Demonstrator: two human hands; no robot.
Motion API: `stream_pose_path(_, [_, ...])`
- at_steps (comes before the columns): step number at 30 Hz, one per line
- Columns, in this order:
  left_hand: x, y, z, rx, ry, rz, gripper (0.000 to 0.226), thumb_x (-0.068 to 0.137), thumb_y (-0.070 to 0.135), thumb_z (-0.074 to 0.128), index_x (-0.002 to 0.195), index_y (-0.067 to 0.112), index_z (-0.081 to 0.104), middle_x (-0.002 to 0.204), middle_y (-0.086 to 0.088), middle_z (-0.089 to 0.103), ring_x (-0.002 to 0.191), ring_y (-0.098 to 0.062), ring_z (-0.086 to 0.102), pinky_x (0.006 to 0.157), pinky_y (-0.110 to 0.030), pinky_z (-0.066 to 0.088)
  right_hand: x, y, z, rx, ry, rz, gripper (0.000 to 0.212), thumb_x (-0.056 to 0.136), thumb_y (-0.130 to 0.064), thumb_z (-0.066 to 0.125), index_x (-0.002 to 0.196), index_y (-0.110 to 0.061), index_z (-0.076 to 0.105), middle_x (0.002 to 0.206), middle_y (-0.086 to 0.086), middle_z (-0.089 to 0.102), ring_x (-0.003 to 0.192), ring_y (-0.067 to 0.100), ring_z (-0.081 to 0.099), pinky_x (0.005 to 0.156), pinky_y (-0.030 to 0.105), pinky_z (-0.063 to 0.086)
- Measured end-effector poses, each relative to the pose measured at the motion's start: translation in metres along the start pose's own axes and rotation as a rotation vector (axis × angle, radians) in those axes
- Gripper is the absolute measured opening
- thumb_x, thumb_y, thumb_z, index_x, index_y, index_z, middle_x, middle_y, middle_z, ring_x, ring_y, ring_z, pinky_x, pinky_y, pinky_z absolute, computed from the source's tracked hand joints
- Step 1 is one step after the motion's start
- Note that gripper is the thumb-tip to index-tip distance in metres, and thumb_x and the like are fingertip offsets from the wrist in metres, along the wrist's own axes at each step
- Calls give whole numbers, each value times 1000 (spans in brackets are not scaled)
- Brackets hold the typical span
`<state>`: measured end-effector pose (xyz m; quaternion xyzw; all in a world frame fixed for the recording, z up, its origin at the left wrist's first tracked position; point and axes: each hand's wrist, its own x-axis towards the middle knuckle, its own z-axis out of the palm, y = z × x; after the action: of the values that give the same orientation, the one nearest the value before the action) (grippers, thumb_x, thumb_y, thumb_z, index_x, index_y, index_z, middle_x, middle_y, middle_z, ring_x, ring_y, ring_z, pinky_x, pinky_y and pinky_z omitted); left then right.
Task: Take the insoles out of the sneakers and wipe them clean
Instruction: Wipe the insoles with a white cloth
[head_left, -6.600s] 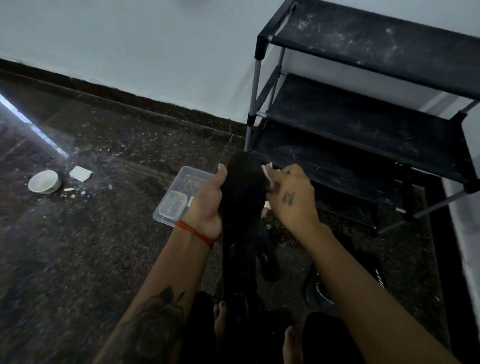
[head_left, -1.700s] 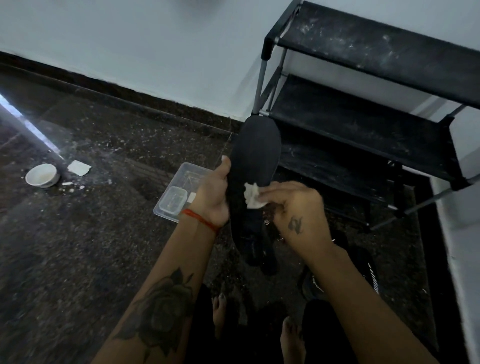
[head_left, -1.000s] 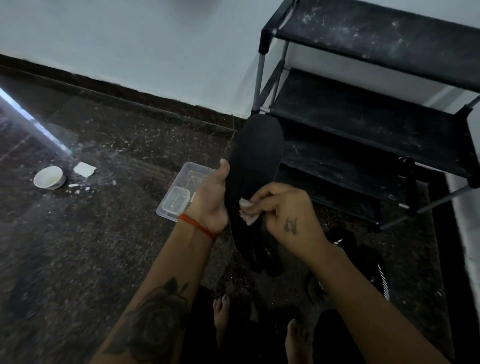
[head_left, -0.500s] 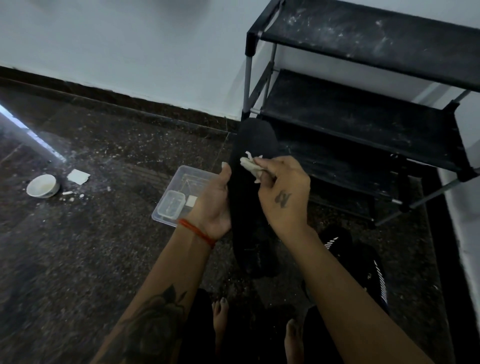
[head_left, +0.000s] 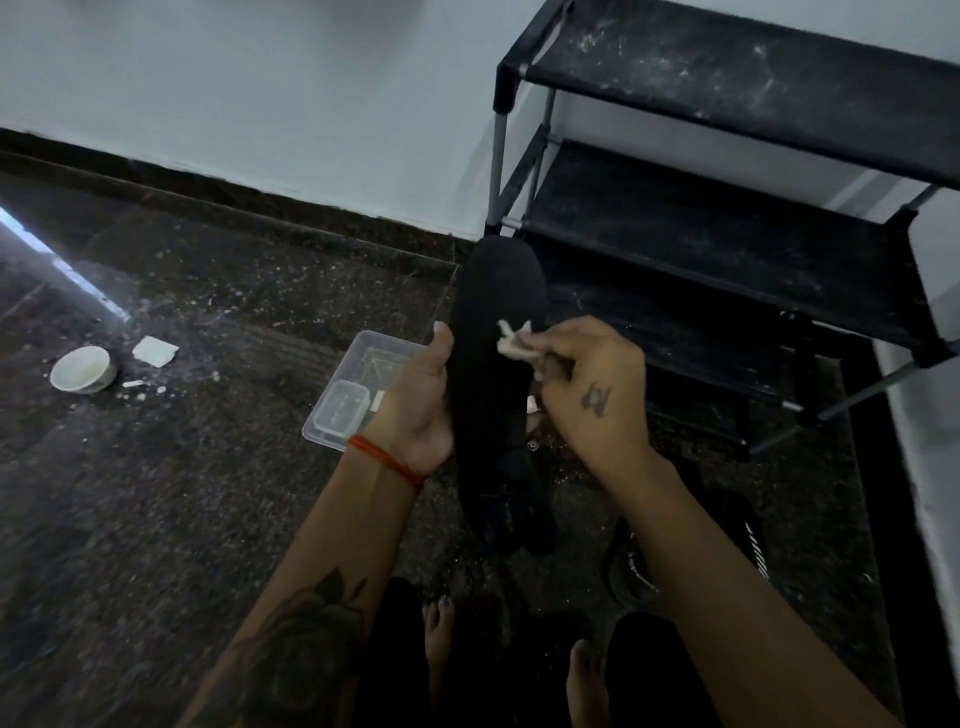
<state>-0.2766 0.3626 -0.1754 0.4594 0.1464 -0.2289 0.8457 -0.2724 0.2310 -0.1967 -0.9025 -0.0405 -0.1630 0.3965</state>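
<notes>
A long black insole (head_left: 493, 364) stands upright in front of me, toe end up. My left hand (head_left: 423, 400) grips its left edge, thumb along the rim. My right hand (head_left: 592, 389) pinches a small crumpled white wipe (head_left: 514, 343) and holds it against the upper middle of the insole. A black sneaker (head_left: 524, 514) lies on the floor behind the insole's lower end. A second black sneaker with white stripes (head_left: 748, 540) lies at the right, mostly hidden by my right forearm.
A clear plastic container (head_left: 358, 384) sits on the dark speckled floor left of my left hand. A white bowl (head_left: 83, 369) and a white scrap (head_left: 155, 351) lie far left. A dusty black shoe rack (head_left: 727, 218) stands at the right against the wall. My bare feet show below.
My right hand with the wipe has slid a little down the insole from near its top. The left hand keeps the same grip on the insole.
</notes>
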Motion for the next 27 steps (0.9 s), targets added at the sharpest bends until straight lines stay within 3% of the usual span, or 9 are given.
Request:
stream_pose_path(2, [-2, -1, 1, 34, -12, -2, 56, 104, 35, 16, 113, -3, 55, 73, -6, 75, 66, -16, 72, 59, -28, 60, -2, -1, 8, -30, 38, -8, 32, 75, 5, 51, 95, -7, 72, 87, 6, 62, 80, 15, 57, 76, 5, 38])
stream_pose_path(6, [-4, -4, 1, 80, 17, 30, 57, 104, 33, 19, 124, -12, 49, 72, -5, 74, 65, -13, 71, 63, -22, 58, -10, -6, 23, -2, -96, -25, 28, 83, 1, 51, 104, -6, 68, 93, -4, 48, 90, 15, 52, 79, 1, 36])
stream_pose_path(10, [-3, -4, -1, 57, 44, 39, 54, 104, 32, 21, 122, -9, 51, 67, -5, 72, 60, -12, 69, 59, -21, 57, -11, -9, 16, 13, -290, -71, 15, 85, -6, 58, 96, -5, 69, 90, -3, 53, 81, -5, 48, 75, 7, 43])
stream_pose_path(13, [1, -3, -3, 15, 57, 47, 55, 104, 31, 19, 120, -11, 51, 71, -6, 73, 63, -14, 70, 62, -23, 58, -10, -5, 6, -10, -385, -169, 23, 78, 6, 61, 89, -8, 74, 89, 3, 62, 81, 6, 54, 72, 2, 38])
stream_pose_path(15, [1, -1, -3, -32, 34, 26, 54, 104, 34, 17, 111, -5, 55, 70, -7, 74, 62, -15, 72, 60, -26, 60, -5, 0, -2, 20, -338, -97, 26, 73, 9, 63, 84, -11, 75, 88, 5, 64, 79, 9, 56, 69, 5, 41])
stream_pose_path(17, [0, 1, -3, -50, -2, -4, 55, 104, 37, 15, 106, 2, 58, 73, -8, 75, 65, -19, 73, 60, -34, 61, 0, 4, -7, 43, -164, -10, 25, 74, 7, 64, 87, -11, 75, 87, 7, 65, 78, 11, 57, 67, 5, 43])
stream_pose_path(20, [-2, 2, -1, -28, -38, -30, 57, 103, 40, 15, 101, 5, 60, 76, -9, 75, 67, -21, 73, 65, -45, 57, 0, 4, -4, 30, -42, 55, 31, 76, 7, 57, 96, -11, 73, 91, 9, 68, 84, 14, 60, 73, 4, 39])
stream_pose_path(24, [2, -2, -2, -4, 14, 12, 57, 104, 34, 18, 93, -2, 60, 66, -7, 73, 59, -14, 70, 57, -23, 59, -11, -2, 14, -18, -146, -23, 30, 79, 6, 59, 101, -11, 71, 92, 8, 64, 82, 5, 52, 76, -6, 30])
stream_pose_path(27, [2, -3, -3, -31, 68, 35, 56, 104, 31, 21, 98, -11, 56, 67, -9, 71, 48, -12, 66, 47, -19, 54, -15, -13, 14, 73, -296, -101, 27, 80, 6, 58, 98, -10, 72, 95, 7, 65, 83, 8, 58, 80, 2, 40])
